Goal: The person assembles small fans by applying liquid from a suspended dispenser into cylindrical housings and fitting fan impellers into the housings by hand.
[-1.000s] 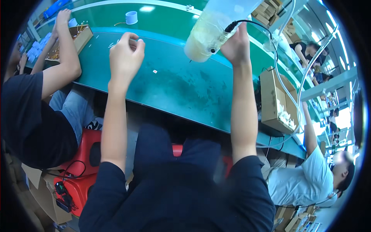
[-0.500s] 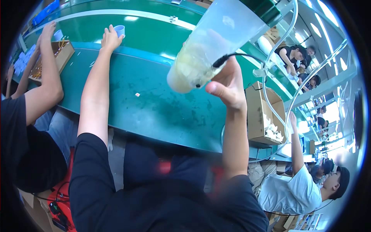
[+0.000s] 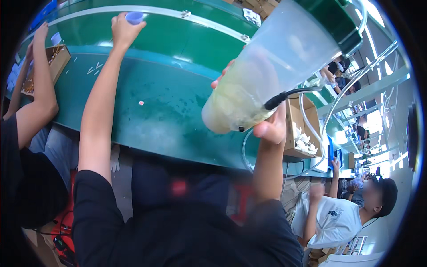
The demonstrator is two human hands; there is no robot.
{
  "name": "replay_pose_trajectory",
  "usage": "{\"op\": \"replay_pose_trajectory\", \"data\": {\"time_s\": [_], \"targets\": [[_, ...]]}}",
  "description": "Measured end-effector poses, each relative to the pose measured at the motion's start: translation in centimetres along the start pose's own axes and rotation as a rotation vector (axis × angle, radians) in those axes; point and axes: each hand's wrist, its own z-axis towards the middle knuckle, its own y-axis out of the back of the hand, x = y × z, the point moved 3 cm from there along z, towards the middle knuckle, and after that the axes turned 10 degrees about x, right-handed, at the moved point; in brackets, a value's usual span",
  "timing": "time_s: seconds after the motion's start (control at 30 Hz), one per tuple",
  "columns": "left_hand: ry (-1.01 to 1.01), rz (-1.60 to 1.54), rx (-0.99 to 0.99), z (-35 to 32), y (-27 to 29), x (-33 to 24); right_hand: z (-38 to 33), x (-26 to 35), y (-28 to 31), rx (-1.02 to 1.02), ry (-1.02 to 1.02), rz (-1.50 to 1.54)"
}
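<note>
Change shows most in the left hand [image 3: 122, 26]: half a second ago it was just reaching the small bluish cup [image 3: 134, 18] at the far edge of the green table [image 3: 178, 111], and one second ago it was closed in the air over the middle of the table with the cup standing alone beyond it. Now the fingers are closed around the cup from below and the side, so the cup is held at the far edge, beside the raised green rail; if it is lifted or only gripped on the surface, I cannot tell. The right hand [image 3: 271, 129] holds the big translucent container [image 3: 275, 71] with a dark green top, tilted, with yellowish liquid in its lower end and a black cable [image 3: 284, 95] and a clear tube coming from it. Thumb and fingers wrap around its lower part. Compared with the earlier pictures, the container is closer to the camera and fills more of the view. At the left edge, another person's arm [image 3: 40, 89] reaches to a cardboard box [image 3: 58, 58].
</note>
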Motion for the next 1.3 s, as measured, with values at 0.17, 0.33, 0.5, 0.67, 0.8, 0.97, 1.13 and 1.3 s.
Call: {"op": "replay_pose_trajectory", "data": {"time_s": [0.17,0.33,0.5,0.67,0.8,0.97,1.13,1.3], "targets": [[-0.139,-0.452,0.098,-10.5,9.0,-10.4,-0.6,0.5,-0.9,0.096,0.092,0.015],[-0.203,-0.520,0.253,-21.8,11.3,-15.4,-1.8,1.2,-0.9,0.062,0.078,-0.119],[-0.226,-0.880,0.236,-26.6,9.9,-18.0,-1.9,1.9,-2.2,0.011,0.054,-0.179],[-0.438,-0.831,0.134,-27.0,10.1,-19.1,-2.5,1.8,-2.5,0.002,0.104,-0.165],[-0.473,-0.817,0.171,-26.9,10.6,-19.6,-3.0,1.7,-2.9,-0.008,0.122,-0.135],[-0.472,-0.790,0.177,-26.8,11.1,-19.8,-2.8,1.8,-3.4,-0.025,0.112,-0.147],[-0.466,-0.794,0.176,-26.8,11.1,-19.8,-2.8,1.9,-3.5,-0.035,0.103,-0.166],[-0.479,-0.799,0.180,-26.7,11.1,-20.0,-3.0,2.1,-3.4,-0.053,0.092,-0.179]]}}
